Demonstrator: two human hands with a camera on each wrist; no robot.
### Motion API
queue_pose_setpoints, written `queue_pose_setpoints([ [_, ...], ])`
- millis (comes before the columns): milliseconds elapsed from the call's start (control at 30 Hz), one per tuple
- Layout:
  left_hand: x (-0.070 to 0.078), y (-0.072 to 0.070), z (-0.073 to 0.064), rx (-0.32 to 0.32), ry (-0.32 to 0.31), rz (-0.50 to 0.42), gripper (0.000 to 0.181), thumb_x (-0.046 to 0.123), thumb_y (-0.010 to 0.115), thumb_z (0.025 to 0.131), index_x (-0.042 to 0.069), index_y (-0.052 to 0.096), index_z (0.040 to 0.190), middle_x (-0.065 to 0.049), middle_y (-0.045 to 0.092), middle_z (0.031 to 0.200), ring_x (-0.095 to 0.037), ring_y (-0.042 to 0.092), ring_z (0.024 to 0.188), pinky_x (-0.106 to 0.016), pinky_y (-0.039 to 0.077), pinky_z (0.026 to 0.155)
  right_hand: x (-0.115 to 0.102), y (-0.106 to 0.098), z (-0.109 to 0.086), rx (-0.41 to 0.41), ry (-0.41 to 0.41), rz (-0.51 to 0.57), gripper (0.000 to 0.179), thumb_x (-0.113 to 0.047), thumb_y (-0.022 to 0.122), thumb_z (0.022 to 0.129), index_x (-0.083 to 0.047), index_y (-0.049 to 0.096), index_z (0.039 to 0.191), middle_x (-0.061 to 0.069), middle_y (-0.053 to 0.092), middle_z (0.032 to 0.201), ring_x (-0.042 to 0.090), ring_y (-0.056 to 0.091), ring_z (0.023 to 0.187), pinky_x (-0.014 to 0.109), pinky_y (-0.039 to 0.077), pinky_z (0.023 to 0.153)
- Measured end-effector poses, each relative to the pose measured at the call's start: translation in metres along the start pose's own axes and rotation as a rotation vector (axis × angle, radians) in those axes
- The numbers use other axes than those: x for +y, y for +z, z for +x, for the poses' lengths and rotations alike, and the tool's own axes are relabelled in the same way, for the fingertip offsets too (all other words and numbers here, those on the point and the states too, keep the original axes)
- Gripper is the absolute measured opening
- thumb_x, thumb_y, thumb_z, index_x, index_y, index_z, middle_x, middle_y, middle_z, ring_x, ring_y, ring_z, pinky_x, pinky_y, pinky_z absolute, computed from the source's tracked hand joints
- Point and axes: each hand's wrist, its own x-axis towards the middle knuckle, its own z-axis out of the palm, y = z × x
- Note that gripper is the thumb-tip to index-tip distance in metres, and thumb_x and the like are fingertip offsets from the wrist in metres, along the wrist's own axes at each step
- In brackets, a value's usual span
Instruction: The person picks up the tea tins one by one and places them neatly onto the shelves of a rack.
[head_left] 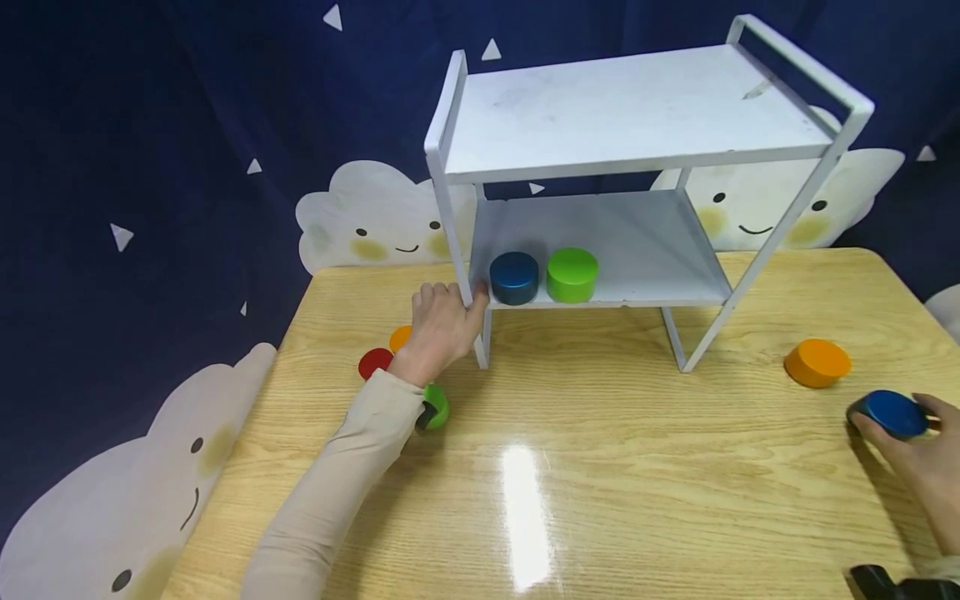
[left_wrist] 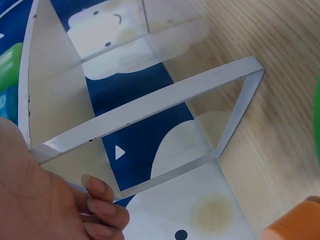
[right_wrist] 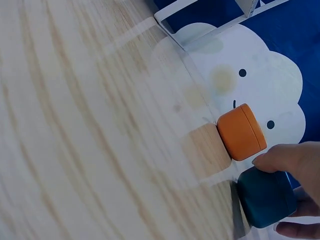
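Observation:
My left hand (head_left: 441,327) grips the left front post of a white two-tier shelf rack (head_left: 645,108); its fingers (left_wrist: 102,210) curl at the frame in the left wrist view. On the lower tier, just right of that hand, stand a dark blue round container (head_left: 514,279) and a bright green one (head_left: 572,275), side by side. Far to the right, my right hand (head_left: 930,458) holds a blue round lidded container (head_left: 891,414) between thumb and fingers, at the tabletop. An orange round container (head_left: 817,364) stands just beyond it, also seen in the right wrist view.
Under and beside my left forearm lie a red round container (head_left: 374,362), an orange one (head_left: 401,337) and a green one (head_left: 436,407), partly hidden. The wooden table (head_left: 600,467) meets a dark blue curtain (head_left: 187,108) with cloud shapes behind.

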Motion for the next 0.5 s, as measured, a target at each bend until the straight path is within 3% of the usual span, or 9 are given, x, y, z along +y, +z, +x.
queue_pose_setpoints([
  [500,-0.0001,-0.0001,0.0001,-0.010,0.005,0.017,0.061,0.047,0.021,0.100,0.001,0.048,0.071,-0.015,0.044,0.072,-0.032,0.039,0.075,-0.038,0.028,0.069,-0.0030,0.0004,-0.0003,-0.014,0.015,-0.054,0.072,-0.030,0.050,0.096,0.006,0.017,0.149,0.036,0.020,0.148,0.052,0.024,0.135,0.059,0.023,0.108],
])
